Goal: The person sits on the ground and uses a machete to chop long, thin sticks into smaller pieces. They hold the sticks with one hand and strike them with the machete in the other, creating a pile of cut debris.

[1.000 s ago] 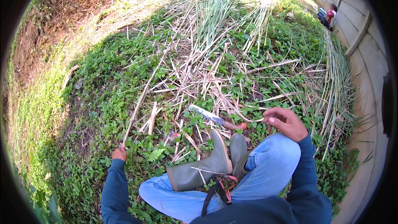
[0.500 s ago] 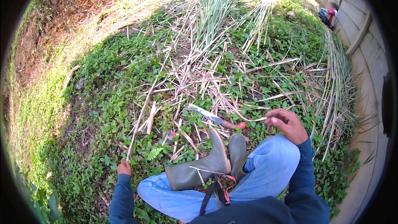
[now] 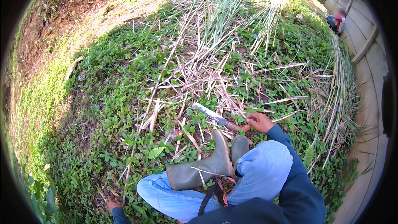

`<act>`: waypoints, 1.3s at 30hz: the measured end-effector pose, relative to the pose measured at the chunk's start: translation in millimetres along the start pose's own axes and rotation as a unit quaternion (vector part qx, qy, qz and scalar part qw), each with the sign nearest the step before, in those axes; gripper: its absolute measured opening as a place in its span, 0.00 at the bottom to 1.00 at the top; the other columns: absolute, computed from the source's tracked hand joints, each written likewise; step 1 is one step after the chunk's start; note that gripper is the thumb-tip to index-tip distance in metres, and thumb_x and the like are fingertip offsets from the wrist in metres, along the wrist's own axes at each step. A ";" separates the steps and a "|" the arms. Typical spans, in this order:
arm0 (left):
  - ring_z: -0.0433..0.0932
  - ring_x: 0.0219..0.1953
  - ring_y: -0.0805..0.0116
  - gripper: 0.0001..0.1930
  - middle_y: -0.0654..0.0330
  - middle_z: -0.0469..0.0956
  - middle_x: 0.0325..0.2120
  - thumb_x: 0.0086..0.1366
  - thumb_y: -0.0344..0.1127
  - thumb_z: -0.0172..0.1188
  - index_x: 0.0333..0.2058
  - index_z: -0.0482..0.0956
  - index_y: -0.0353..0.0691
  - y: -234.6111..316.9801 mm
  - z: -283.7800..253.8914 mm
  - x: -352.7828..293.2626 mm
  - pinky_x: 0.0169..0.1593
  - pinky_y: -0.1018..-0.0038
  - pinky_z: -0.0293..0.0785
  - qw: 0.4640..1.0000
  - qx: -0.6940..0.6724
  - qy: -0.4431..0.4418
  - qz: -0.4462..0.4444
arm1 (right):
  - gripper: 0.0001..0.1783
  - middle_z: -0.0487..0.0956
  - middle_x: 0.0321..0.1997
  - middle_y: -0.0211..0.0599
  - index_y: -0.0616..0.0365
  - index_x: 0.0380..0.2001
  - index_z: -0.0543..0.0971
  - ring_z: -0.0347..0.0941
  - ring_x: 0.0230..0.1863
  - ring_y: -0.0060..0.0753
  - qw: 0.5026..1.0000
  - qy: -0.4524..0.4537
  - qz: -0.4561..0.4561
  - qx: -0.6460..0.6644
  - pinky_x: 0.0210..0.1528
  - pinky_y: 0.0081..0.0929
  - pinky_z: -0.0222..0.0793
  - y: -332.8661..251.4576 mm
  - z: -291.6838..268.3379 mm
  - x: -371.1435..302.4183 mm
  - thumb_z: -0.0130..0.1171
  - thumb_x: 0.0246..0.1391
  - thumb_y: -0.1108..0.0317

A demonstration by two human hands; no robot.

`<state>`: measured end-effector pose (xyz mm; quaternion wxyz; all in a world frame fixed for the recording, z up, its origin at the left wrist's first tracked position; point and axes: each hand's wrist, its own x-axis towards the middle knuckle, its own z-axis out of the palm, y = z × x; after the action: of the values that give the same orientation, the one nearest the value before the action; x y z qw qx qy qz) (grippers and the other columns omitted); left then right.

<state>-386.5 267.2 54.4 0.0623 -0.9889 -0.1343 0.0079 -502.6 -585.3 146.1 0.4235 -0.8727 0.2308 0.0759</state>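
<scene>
My right hand [image 3: 260,122] is just right of a knife's reddish-brown handle, its fingers curled together. Dry strips lie around the fingertips, and I cannot make out what they pinch. The knife [image 3: 213,115] lies on the weeds, its long whitish, dark-stained blade pointing left and away from me. At the lower left, my left hand [image 3: 112,203] is low among leaves and dry bits, beside the near end of a long thin dry stalk [image 3: 154,93]. Its fingers are partly hidden. The stalk runs up to the heap of dry strips [image 3: 211,74] in front of me.
My green rubber boots [image 3: 209,161] and jeans are in the near middle. Long green grass stalks [image 3: 224,16] lie beyond the dry strips, with another bundle [image 3: 333,87] along the concrete wall [image 3: 369,79]. A person [image 3: 338,20] sits far off by that wall.
My left hand has moved down toward me, from partway up the stalk to its near end. My right hand has moved left, close to the knife handle. The view has shifted slightly.
</scene>
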 end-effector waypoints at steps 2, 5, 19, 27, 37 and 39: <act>0.71 0.45 0.45 0.13 0.44 0.70 0.43 0.55 0.28 0.59 0.41 0.76 0.38 106.4 -45.2 2.5 0.46 0.58 0.69 0.991 -0.126 0.039 0.029 | 0.21 0.78 0.39 0.47 0.61 0.44 0.76 0.75 0.38 0.40 0.997 0.035 0.025 -0.065 0.46 0.34 0.70 43.6 21.9 13.9 0.58 0.52 0.58; 0.71 0.41 0.47 0.11 0.48 0.71 0.38 0.56 0.27 0.58 0.40 0.75 0.37 183.0 -76.1 26.8 0.46 0.59 0.67 0.962 -0.207 0.086 0.154 | 0.23 0.75 0.46 0.51 0.61 0.46 0.76 0.72 0.47 0.49 0.984 0.088 -0.011 -0.153 0.51 0.39 0.68 72.0 77.4 49.2 0.58 0.51 0.57; 0.75 0.44 0.43 0.17 0.42 0.77 0.40 0.57 0.34 0.56 0.45 0.73 0.33 364.5 5.2 120.7 0.50 0.59 0.69 0.971 -0.161 -0.120 0.128 | 0.22 0.71 0.49 0.49 0.57 0.46 0.72 0.64 0.54 0.49 0.952 0.106 -0.032 -0.287 0.55 0.47 0.57 72.4 128.7 33.2 0.57 0.48 0.59; 0.79 0.32 0.49 0.10 0.46 0.80 0.28 0.60 0.34 0.58 0.38 0.82 0.38 306.0 -46.0 78.6 0.40 0.61 0.74 0.940 -0.285 0.032 0.183 | 0.24 0.76 0.46 0.47 0.56 0.42 0.75 0.68 0.52 0.47 0.940 0.071 -0.001 -0.334 0.55 0.48 0.56 75.5 104.0 27.3 0.59 0.43 0.53; 0.79 0.39 0.48 0.09 0.47 0.80 0.36 0.56 0.33 0.62 0.36 0.83 0.40 44.2 25.8 -6.0 0.46 0.63 0.74 0.978 -0.185 -0.096 -0.027 | 0.23 0.80 0.29 0.49 0.53 0.36 0.76 0.77 0.34 0.53 0.969 0.051 0.030 -0.240 0.42 0.45 0.66 63.0 104.1 -0.7 0.57 0.43 0.47; 0.79 0.39 0.48 0.09 0.48 0.80 0.36 0.55 0.33 0.64 0.35 0.84 0.41 74.1 7.7 -19.9 0.46 0.63 0.74 0.976 -0.176 -0.111 -0.062 | 0.22 0.80 0.29 0.50 0.52 0.36 0.76 0.77 0.34 0.54 0.970 0.059 0.044 -0.234 0.40 0.47 0.67 68.9 100.3 -11.6 0.57 0.44 0.48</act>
<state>-386.3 192.0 37.4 -0.1272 -0.9672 -0.2007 0.0902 -538.7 -540.5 38.3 0.1897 -0.9395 0.2690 0.0945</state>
